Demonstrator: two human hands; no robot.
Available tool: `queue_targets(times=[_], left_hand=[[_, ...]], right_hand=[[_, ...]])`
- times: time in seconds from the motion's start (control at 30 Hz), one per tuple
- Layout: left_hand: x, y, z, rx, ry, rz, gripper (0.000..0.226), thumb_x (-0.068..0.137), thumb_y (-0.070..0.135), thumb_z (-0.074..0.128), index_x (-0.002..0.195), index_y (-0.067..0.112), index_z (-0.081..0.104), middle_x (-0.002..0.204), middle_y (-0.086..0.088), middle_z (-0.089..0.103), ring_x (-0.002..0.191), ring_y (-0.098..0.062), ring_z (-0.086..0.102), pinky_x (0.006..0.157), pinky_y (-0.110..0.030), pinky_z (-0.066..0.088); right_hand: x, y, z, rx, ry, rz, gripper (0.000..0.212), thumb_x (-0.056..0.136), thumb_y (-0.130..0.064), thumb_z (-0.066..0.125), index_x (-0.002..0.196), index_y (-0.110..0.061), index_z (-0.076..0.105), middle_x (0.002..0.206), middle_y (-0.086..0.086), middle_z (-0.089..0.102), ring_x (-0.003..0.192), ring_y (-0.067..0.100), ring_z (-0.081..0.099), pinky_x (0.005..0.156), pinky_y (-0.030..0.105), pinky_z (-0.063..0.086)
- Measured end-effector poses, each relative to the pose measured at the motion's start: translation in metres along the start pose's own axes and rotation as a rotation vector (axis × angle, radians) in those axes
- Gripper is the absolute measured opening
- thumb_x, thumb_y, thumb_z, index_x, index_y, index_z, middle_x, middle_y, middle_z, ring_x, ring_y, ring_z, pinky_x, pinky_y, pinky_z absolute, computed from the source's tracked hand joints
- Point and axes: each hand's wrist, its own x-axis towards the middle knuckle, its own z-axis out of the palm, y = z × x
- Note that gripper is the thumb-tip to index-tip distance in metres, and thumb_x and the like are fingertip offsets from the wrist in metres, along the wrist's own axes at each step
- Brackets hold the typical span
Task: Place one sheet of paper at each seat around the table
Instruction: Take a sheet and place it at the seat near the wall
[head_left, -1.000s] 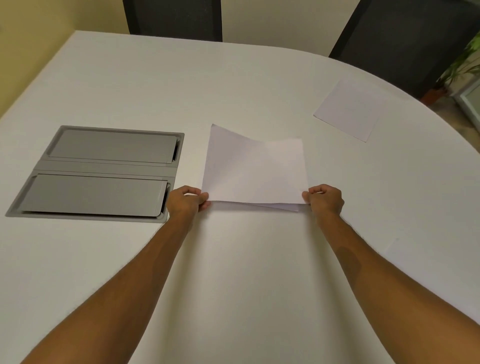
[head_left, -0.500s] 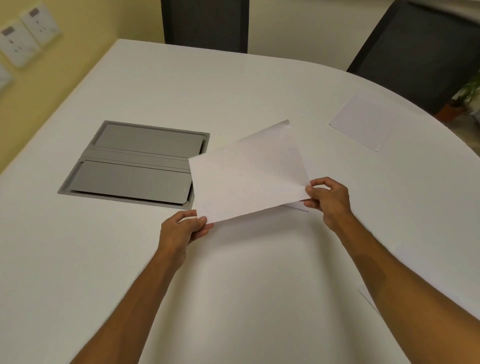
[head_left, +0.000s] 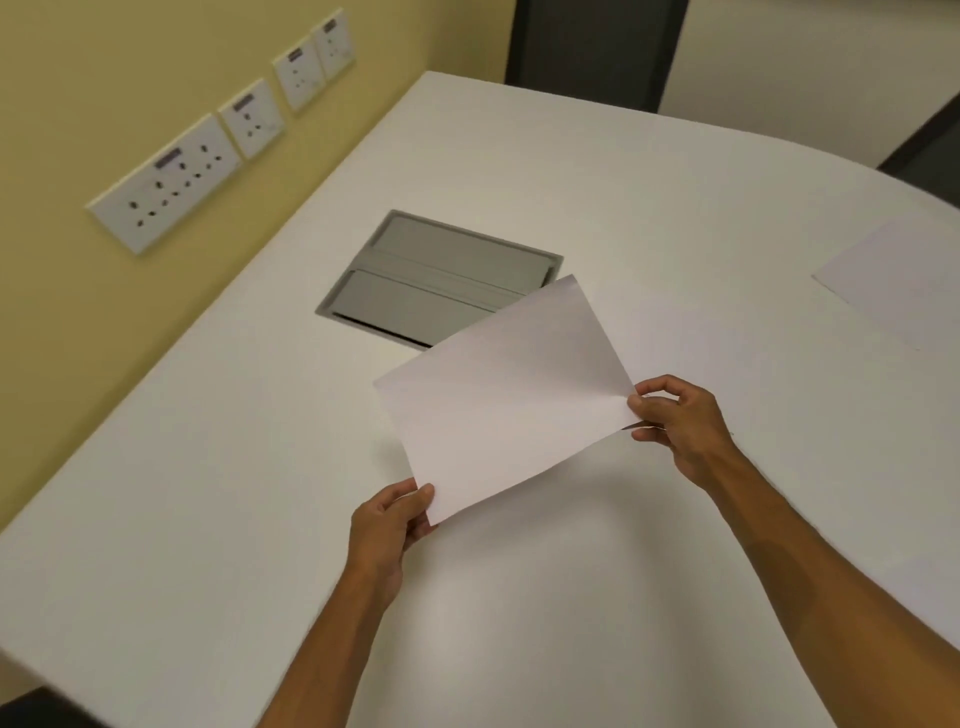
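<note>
Both hands pinched one sheet of paper above the white counter: left hand at its near corner, right hand at its right corner. It hung tilted, overlapping the grey hatch. Well right of the hatch, another sheet lay flat.

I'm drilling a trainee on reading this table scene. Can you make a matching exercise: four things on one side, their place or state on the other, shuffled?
Things:
1. held sheet
2. second sheet
3. grey hatch
4. wall sockets

Places or states:
A. set into the tabletop, lids shut
B. lifted off the table, pinched at two corners
C. on the yellow wall
D. lying flat at the table's far right edge

Pairs: 1-B, 2-D, 3-A, 4-C
</note>
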Motion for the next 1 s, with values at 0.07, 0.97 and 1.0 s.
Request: queue_targets(times=[0.07, 0.97, 1.0], left_hand=[[-0.011, -0.004, -0.013, -0.051, 0.035, 0.019, 0.011, 0.086, 0.004, 0.074, 0.097, 0.006, 0.076, 0.081, -0.005, 0.072, 0.067, -0.017, 0.058, 0.069, -0.026, 0.059], [-0.035, -0.086, -0.160, -0.412, 0.642, -0.103, 0.016, 0.087, 0.002, 0.074, 0.103, 0.002, 0.073, 0.096, -0.016, 0.077, 0.085, -0.027, 0.073, 0.068, -0.027, 0.061], [-0.034, -0.087, -0.161, -0.390, 0.661, -0.110, 0.016, 0.087, 0.002, 0.075, 0.103, 0.003, 0.074, 0.095, -0.016, 0.077, 0.083, -0.027, 0.073, 0.068, -0.026, 0.060]], right_hand=[[-0.005, -0.004, 0.015, 0.043, -0.050, 0.013, 0.009, 0.089, -0.005, 0.070, 0.097, -0.009, 0.069, 0.094, 0.015, 0.071, 0.067, 0.020, 0.070, 0.056, 0.025, 0.057], [-0.042, 0.089, 0.251, -0.043, -0.339, 0.231, 0.032, 0.090, -0.001, 0.067, 0.121, -0.006, 0.066, 0.092, 0.006, 0.071, 0.067, 0.017, 0.065, 0.060, 0.025, 0.057], [-0.042, 0.093, 0.253, -0.048, -0.332, 0.233, 0.031, 0.090, 0.000, 0.066, 0.120, -0.005, 0.067, 0.091, 0.007, 0.071, 0.065, 0.017, 0.065, 0.058, 0.025, 0.057]])
